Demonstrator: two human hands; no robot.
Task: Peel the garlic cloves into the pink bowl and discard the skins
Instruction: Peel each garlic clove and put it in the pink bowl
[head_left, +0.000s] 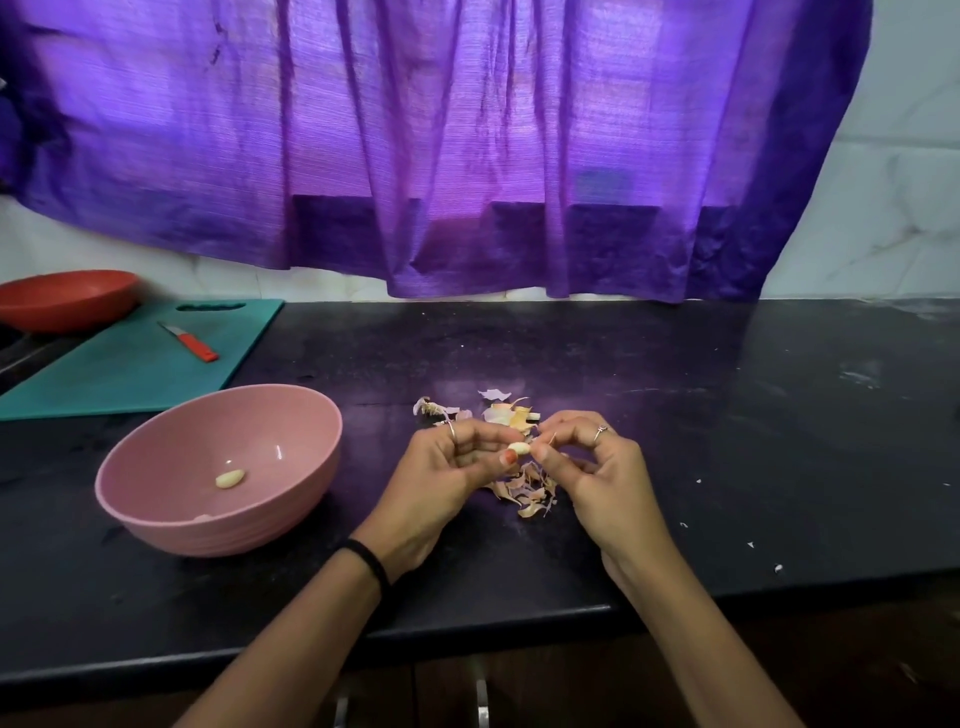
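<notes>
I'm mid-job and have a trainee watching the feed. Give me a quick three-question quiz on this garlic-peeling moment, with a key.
1. True or false: the pink bowl holds no cloves so far.
2. Which tool lies on the teal cutting board? A) a spoon B) a red-handled knife C) a peeler
3. Fill in: the clove being peeled is pinched between the left hand and the right hand, above a pile of ____.

Key
1. False: one peeled clove lies in the bowl, and something pale shows at its near rim.
2. B
3. skins loose on the black counter.
</notes>
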